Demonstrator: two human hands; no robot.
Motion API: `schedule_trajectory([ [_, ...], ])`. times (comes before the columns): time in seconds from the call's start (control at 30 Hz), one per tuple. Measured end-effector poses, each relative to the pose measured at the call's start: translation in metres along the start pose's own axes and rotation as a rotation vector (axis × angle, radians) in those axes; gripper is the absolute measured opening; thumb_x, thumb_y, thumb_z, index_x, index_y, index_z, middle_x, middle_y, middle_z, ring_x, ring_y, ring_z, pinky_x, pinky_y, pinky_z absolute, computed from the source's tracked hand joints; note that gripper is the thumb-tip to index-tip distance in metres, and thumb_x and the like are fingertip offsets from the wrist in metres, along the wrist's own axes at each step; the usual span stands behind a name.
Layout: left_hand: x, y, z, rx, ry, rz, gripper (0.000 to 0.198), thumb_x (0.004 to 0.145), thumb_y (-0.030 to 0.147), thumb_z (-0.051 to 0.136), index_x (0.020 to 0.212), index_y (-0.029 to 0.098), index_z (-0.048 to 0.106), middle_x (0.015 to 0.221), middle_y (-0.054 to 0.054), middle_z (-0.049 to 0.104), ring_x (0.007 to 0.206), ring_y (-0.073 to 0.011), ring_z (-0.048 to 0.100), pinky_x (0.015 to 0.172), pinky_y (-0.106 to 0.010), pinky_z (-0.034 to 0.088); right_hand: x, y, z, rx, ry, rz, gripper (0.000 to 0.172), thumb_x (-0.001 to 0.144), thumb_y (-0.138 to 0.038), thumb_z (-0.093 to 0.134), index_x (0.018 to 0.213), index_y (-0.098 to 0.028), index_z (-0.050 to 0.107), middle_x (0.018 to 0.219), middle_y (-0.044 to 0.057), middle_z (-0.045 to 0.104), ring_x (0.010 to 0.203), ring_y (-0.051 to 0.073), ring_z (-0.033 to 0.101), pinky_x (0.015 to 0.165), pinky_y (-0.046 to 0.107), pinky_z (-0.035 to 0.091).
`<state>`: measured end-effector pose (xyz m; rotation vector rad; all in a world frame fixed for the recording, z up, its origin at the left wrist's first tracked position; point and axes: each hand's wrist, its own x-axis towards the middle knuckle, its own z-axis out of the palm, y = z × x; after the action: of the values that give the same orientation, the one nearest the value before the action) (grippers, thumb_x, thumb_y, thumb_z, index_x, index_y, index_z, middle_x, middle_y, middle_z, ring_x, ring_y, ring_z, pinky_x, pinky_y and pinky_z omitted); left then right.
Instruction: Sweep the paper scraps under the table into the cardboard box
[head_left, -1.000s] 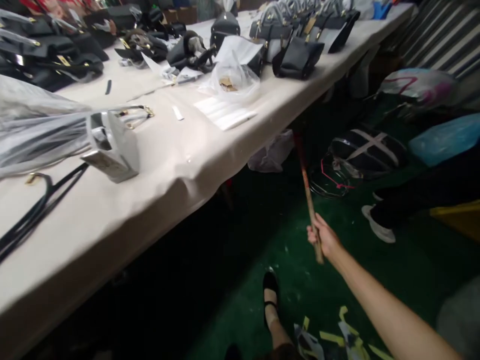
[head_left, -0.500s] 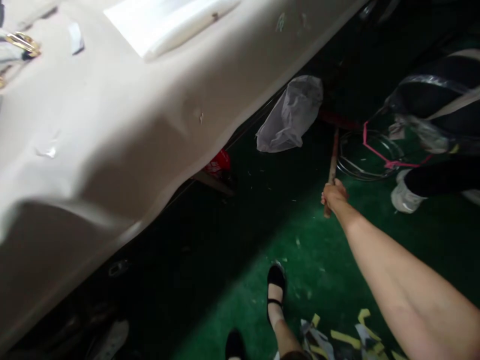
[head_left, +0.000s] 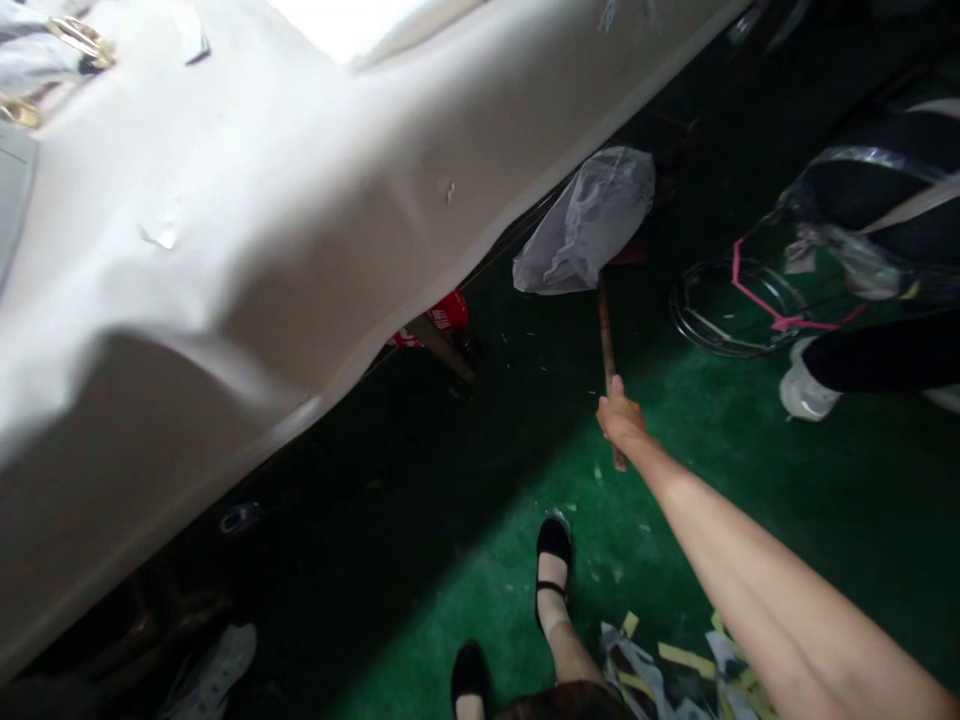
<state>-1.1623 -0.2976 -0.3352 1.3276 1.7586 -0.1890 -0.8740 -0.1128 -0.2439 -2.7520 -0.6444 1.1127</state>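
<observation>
My right hand (head_left: 621, 412) is closed around the wooden handle of a broom (head_left: 606, 335), near its lower end. The broom's dark red head (head_left: 628, 254) lies low in the shadow by the table, partly hidden behind a crumpled translucent plastic bag (head_left: 589, 225). The far end of the handle meets the bag's lower edge. Whether the head presses on the bag cannot be made out. My left hand is out of view.
A pale-covered table (head_left: 360, 230) runs diagonally across the left. Underneath it are a red printed package (head_left: 450, 312) and a wooden leg (head_left: 439, 345). Coiled wire (head_left: 720, 340), pink tape (head_left: 784, 323) and another person's shoe (head_left: 806, 385) are at right. Yellow and grey scraps (head_left: 686, 658) litter the green floor.
My right hand has swung the broom leftward and slightly nearer to me. Its head has gone from right of the plastic bag to behind it. The bag has barely shifted.
</observation>
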Motion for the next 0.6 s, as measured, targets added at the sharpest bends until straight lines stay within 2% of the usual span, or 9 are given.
schedule_trajectory([
  [0.07,0.0,0.026,0.019,0.014,-0.078,0.042,0.025,0.082,0.051,0.059,0.106,0.053,0.067,0.106,0.013,0.074,0.122,-0.0333,0.059,0.079,-0.041,0.06,-0.017,-0.006,0.022,-0.037,-0.028,-0.058,0.065,0.097,-0.032,0.038,0.156,-0.023,0.011,0.108,0.016,0.066,0.086,0.025,0.069,0.077,0.038,0.056],
  [0.1,-0.001,0.029,0.021,0.022,-0.092,0.049,0.022,0.086,0.052,0.056,0.105,0.053,0.068,0.107,0.012,0.074,0.123,-0.0337,0.059,0.08,-0.043,0.059,-0.025,-0.007,0.031,-0.055,-0.038,-0.081,0.065,0.098,-0.031,0.037,0.156,-0.022,0.011,0.108,0.017,0.067,0.092,0.026,0.068,0.082,0.04,0.054],
  [0.13,-0.002,0.027,0.018,0.029,-0.093,0.047,0.023,0.09,0.052,0.053,0.107,0.05,0.068,0.111,0.009,0.073,0.123,-0.0335,0.058,0.083,-0.044,0.059,-0.033,-0.006,0.04,-0.073,-0.047,-0.099,0.065,0.098,-0.032,0.036,0.156,-0.022,0.01,0.108,0.017,0.067,0.096,0.028,0.068,0.085,0.041,0.053],
  [0.2,-0.005,0.006,0.0,0.04,-0.083,0.033,0.03,0.097,0.051,0.045,0.115,0.04,0.066,0.12,0.001,0.069,0.123,-0.031,0.058,0.09,-0.045,0.056,-0.051,0.005,0.052,-0.108,-0.058,-0.12,0.064,0.099,-0.032,0.033,0.157,-0.022,0.008,0.109,0.018,0.067,0.099,0.029,0.067,0.087,0.042,0.051],
  [0.27,-0.011,-0.027,-0.029,0.047,-0.073,0.017,0.038,0.1,0.052,0.037,0.119,0.033,0.065,0.123,-0.005,0.067,0.121,-0.0293,0.059,0.092,-0.045,0.055,-0.075,0.027,0.062,-0.143,-0.07,-0.134,0.063,0.099,-0.033,0.031,0.157,-0.021,0.007,0.108,0.019,0.068,0.098,0.029,0.068,0.086,0.042,0.051],
  [0.4,-0.04,-0.114,-0.104,0.063,-0.034,-0.03,0.039,0.097,0.059,0.035,0.113,0.042,0.066,0.116,0.002,0.07,0.117,-0.03,0.062,0.082,-0.041,0.058,-0.151,0.105,0.077,-0.211,-0.112,-0.14,0.062,0.098,-0.03,0.029,0.157,-0.02,0.013,0.096,0.017,0.072,0.091,0.031,0.07,0.083,0.042,0.051],
  [0.5,-0.087,-0.186,-0.168,0.1,-0.01,-0.076,0.04,0.101,0.048,0.039,0.122,0.023,0.062,0.124,-0.007,0.063,0.111,-0.0239,0.063,0.092,-0.041,0.056,-0.231,0.188,0.092,-0.239,-0.138,-0.102,0.063,0.094,-0.028,0.028,0.155,-0.015,0.023,0.078,0.016,0.071,0.08,0.035,0.071,0.078,0.046,0.053],
  [0.57,-0.128,-0.231,-0.211,0.133,-0.005,-0.107,0.031,0.095,0.042,0.056,0.118,0.022,0.062,0.122,-0.007,0.063,0.109,-0.024,0.063,0.09,-0.039,0.056,-0.291,0.249,0.104,-0.206,-0.136,-0.098,0.066,0.09,-0.033,0.029,0.154,-0.017,0.029,0.066,0.013,0.068,0.073,0.036,0.071,0.075,0.048,0.055],
  [0.6,-0.148,-0.251,-0.232,0.149,-0.009,-0.116,0.031,0.094,0.041,0.059,0.116,0.021,0.063,0.12,-0.007,0.064,0.108,-0.0233,0.063,0.09,-0.039,0.055,-0.322,0.277,0.11,-0.152,-0.123,-0.09,0.067,0.086,-0.038,0.033,0.152,-0.023,0.033,0.062,0.01,0.067,0.07,0.036,0.071,0.072,0.049,0.056],
])
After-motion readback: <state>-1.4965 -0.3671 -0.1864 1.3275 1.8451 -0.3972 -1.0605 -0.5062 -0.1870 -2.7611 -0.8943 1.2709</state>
